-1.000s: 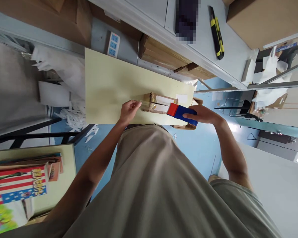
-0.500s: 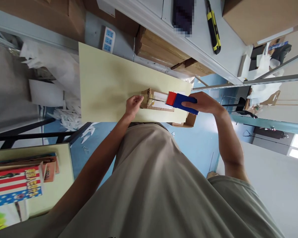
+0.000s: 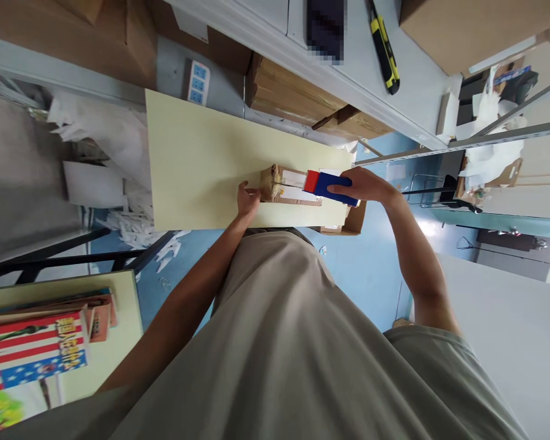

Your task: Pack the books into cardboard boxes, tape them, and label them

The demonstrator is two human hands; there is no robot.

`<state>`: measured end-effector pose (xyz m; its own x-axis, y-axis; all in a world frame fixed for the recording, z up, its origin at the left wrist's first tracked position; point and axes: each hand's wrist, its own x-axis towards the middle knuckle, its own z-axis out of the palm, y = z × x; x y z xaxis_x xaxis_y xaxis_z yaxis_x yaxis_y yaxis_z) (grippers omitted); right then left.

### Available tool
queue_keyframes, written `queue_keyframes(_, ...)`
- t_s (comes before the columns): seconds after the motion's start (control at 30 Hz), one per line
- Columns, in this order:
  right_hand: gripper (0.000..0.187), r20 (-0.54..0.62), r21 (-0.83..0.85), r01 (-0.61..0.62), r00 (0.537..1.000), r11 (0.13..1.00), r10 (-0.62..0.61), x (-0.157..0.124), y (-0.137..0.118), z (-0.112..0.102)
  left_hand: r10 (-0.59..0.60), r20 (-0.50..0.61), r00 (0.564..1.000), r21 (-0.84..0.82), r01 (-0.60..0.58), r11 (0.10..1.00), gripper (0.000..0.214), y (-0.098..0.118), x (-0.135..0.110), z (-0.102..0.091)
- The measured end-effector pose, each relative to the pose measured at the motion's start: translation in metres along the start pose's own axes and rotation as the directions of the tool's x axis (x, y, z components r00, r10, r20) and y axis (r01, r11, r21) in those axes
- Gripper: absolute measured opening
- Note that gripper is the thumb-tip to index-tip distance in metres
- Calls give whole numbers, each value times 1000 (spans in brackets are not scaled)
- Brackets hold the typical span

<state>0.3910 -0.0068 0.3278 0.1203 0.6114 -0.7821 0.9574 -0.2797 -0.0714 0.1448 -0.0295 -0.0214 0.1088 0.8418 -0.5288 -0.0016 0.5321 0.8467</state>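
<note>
A long, narrow cardboard box (image 3: 297,200) lies on the pale yellow tabletop (image 3: 197,159), with white paper on its upper face and a dark lengthwise seam. Its left end looks crumpled and shiny, as if covered in clear tape. My right hand (image 3: 360,183) grips a blue-and-red tape dispenser (image 3: 332,186), whose red end rests over the box's right part. At the box's left end is my left hand (image 3: 249,200), thumb raised apart from the fingers. Those fingertips reach the box's near left corner and are partly hard to make out.
Above the table runs a grey shelf (image 3: 357,85) bearing a yellow-and-black utility knife (image 3: 385,49) and a large carton (image 3: 476,30). Brown cartons (image 3: 293,91) and a power strip (image 3: 198,82) sit beneath it. An open carton (image 3: 355,217) stands beyond the table's right end.
My left hand has opened from a pinch and moved down against the box's left end. The right hand and dispenser have shifted slightly left; the whole view has tilted a little.
</note>
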Motion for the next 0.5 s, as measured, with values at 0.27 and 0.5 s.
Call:
queue_keyframes(0.27,61,39,47,61,997,997,-63,8,19,6,174,-15,985,43,-173,984,34,48,-23,5)
queue_keyframes(0.5,62,27,1,144,989,990,-144,30,47,9,191,-96,977,96,-182,979,32,48,-25,27)
